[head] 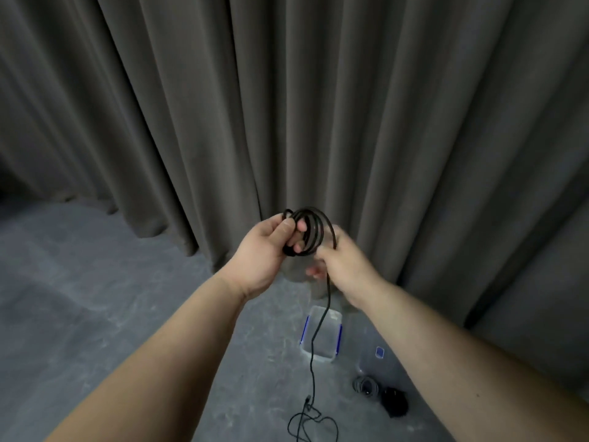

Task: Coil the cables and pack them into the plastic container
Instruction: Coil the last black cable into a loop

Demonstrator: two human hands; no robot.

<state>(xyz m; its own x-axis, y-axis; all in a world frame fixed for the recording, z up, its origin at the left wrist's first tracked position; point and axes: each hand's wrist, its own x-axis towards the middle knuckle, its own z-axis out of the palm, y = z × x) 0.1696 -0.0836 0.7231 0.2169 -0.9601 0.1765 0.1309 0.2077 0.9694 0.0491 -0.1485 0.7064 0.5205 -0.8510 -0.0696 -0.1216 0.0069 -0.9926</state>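
Presently: thin black cable (310, 229), coiled, gripped by left hand (266, 250); right hand (344, 266) pinches its strand; clear plastic container (322, 334) on floor below.

Head view looks forward and down, near the hands (302, 250).

Black cable (310, 229), plain, its loose tail black on the floor too. Container (320, 334): clear plastic with blue clips on both long sides. Right of container: clear lid (381, 362) with blue clip; grey coiled cable (366, 385); black bundle (395, 401). Floor (127, 298): mottled blue-grey. Behind container: curtain (287, 90), plain dark grey-brown.
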